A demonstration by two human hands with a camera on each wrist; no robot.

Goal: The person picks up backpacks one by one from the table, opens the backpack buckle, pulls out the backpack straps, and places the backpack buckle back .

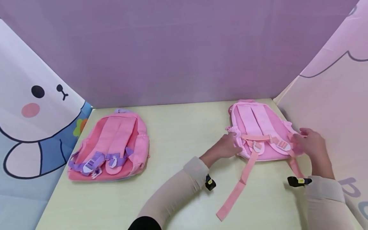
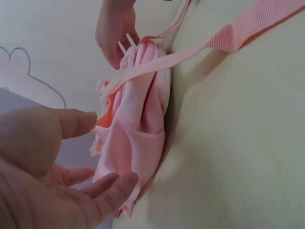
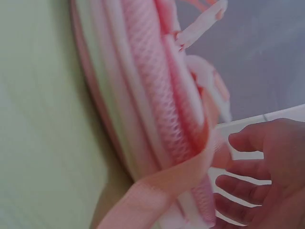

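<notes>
A light pink backpack lies at the right of the table with its shoulder straps facing up. Peach webbing straps run from its white buckles, and one long strap trails toward the front. My left hand is at the bag's left side, its fingers spread beside the side pocket in the left wrist view. At the opposite side is my right hand, fingers parted and lightly bent at the edge. The right wrist view shows those fingertips right by the bag's side and a peach strap.
A second, coral-pink backpack with purple straps and white buckles lies on the left of the pale table. A purple panel closes off the back. Printed panels with cartoon figures stand on both sides.
</notes>
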